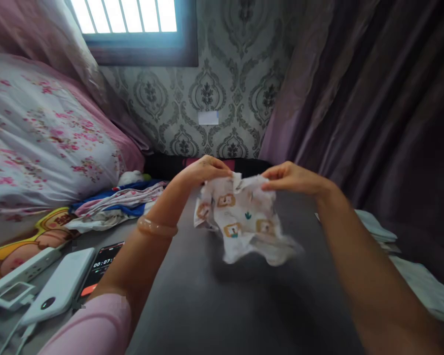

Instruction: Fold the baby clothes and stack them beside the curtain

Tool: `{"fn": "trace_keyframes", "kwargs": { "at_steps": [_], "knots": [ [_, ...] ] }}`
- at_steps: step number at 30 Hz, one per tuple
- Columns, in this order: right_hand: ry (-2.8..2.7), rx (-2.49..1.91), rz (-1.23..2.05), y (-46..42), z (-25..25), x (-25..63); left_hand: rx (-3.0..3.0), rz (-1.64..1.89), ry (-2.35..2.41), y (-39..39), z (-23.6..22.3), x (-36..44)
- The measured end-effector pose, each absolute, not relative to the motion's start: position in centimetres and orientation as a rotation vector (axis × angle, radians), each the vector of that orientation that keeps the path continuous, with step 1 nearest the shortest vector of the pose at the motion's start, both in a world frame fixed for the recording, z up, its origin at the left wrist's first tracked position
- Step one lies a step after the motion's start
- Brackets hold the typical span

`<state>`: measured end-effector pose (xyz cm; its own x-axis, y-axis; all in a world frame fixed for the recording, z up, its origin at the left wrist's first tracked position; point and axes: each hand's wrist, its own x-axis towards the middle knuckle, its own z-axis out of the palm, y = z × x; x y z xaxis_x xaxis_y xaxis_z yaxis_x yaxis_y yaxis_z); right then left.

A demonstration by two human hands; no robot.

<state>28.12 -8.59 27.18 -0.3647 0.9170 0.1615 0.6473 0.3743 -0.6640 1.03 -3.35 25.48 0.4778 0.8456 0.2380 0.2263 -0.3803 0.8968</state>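
A small white baby shirt (246,212) with tan animal faces and green leaf prints hangs between my two hands. Its lower edge is smeared by motion above the grey surface. My left hand (207,168) pinches the top of the garment near one shoulder. On the other side of the collar, my right hand (290,177) grips the cloth between thumb and fingers. A pale bangle (157,227) circles my left wrist area.
Crumpled clothes (122,202) lie at the left, beside a floral bundle (59,128). Nearer are a phone (102,261), a white power bank (59,283), a power strip (25,273) and cables. Folded white cloths (422,281) lie at the right, below dark curtains (377,113).
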Motion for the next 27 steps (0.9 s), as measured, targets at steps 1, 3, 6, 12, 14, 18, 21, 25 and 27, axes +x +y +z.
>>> {"fn": "trace_keyframes", "kwargs": {
  "at_steps": [1,3,6,12,14,18,21,25,27],
  "knots": [
    [-2.150,-1.339,0.755,-8.5,27.2,28.2,1.830,0.859,0.850,-3.3,25.5,1.2],
    [-2.130,-1.387,0.768,-8.5,27.1,28.5,1.767,0.817,0.847,-3.4,25.6,1.4],
    [-2.063,-1.447,0.689,-8.4,26.9,29.0,1.769,0.825,0.939,-3.6,25.7,1.4],
    [-1.998,-1.391,0.718,-7.3,25.9,29.7,1.817,0.908,1.047,-2.7,25.0,1.4],
    [-1.954,-1.380,0.664,-6.7,25.4,29.8,1.808,1.009,1.181,-2.2,24.3,1.4],
    [-1.999,-1.349,0.659,-6.1,24.5,30.2,1.787,1.102,1.194,-1.9,23.4,0.9],
    [-2.013,-1.342,0.540,-6.2,24.2,30.5,1.844,1.128,1.127,-2.3,23.3,0.4],
    [-2.016,-1.495,0.282,-6.8,24.2,30.6,2.018,1.061,1.045,-2.8,23.3,-0.2],
    [-1.998,-1.598,0.167,-7.2,24.2,30.4,2.105,1.074,1.094,-3.2,23.4,-0.3]
  ]
}}
